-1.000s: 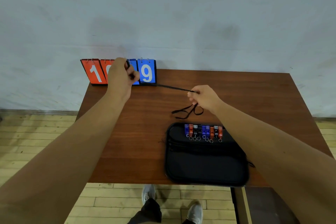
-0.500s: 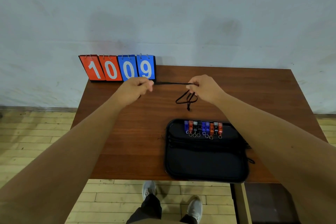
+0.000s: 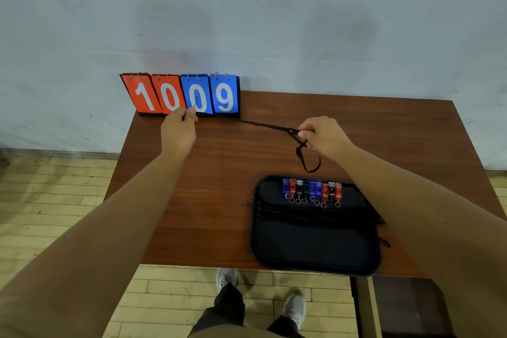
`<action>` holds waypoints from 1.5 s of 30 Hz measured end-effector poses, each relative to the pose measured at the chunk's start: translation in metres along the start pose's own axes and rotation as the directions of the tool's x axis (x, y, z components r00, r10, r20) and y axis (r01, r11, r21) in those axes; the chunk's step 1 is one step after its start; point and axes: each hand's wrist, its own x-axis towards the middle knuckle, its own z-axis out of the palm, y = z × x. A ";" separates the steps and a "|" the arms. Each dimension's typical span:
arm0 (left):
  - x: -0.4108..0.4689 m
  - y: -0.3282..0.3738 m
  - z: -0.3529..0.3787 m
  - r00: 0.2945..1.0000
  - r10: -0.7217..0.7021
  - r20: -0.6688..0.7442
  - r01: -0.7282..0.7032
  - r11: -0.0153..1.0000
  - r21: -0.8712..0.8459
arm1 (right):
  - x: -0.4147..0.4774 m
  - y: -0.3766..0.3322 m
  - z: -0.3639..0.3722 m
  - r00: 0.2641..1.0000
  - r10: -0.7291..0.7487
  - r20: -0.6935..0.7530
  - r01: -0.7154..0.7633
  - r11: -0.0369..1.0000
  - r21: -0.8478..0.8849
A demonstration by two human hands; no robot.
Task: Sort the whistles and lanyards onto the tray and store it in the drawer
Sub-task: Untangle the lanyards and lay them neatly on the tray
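right hand (image 3: 322, 136) pinches the lanyard (image 3: 263, 125) at its gathered loops, and left hand (image 3: 178, 132) pinches the other end. cord is taut, long axis hand to hand, above the counter (image 3: 214, 178). tray (image 3: 315, 244) lies just body-side of the right hand, so that's the nearer one. whistles (image 3: 312, 191) line the tray edge closest to it, bare tray floor beyond them. scoreboard (image 3: 181, 94) is just past the left hand, so little room there.

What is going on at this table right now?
A person is stretching a black lanyard above the table. The left grip pinches one end near the scoreboard; the right grip pinches the bunched other end, a loop hanging below. The whistles lie in a row at the tray's far edge.
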 end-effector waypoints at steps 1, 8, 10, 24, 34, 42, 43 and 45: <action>0.002 -0.004 0.000 1.000 -0.010 -0.001 0.010 1.000 0.007 | 0.001 0.002 0.000 1.000 0.014 -0.007 -0.014 1.000 -0.001; 0.011 -0.023 0.003 0.979 -0.159 -0.124 0.174 0.978 0.118 | 0.013 0.008 0.008 0.979 0.126 -0.161 -0.122 0.992 0.037; 0.014 -0.032 -0.001 0.964 -0.201 -0.177 0.227 0.963 0.145 | 0.014 0.012 0.006 0.955 0.190 -0.228 -0.190 0.982 0.025; -0.017 0.028 0.022 0.864 0.203 0.460 -0.267 0.961 0.078 | 0.017 -0.025 0.029 0.992 -0.046 0.121 0.006 0.948 0.317; -0.032 0.048 0.041 0.809 0.266 0.525 -0.216 0.964 -0.156 | -0.007 -0.027 0.036 0.943 -0.244 0.228 0.006 0.696 0.718; -0.052 0.015 0.068 0.964 0.052 0.260 -0.026 0.994 -0.103 | -0.046 0.034 0.011 0.948 -0.062 0.312 -0.166 0.740 0.652; -0.056 0.010 0.071 0.968 0.031 0.250 -0.014 0.998 -0.068 | -0.052 0.044 0.010 0.946 -0.041 0.320 -0.183 0.751 0.635; -0.067 -0.002 0.075 0.973 -0.016 0.231 0.020 1.000 -0.015 | -0.065 0.064 0.008 0.949 0.006 0.315 -0.195 0.796 0.573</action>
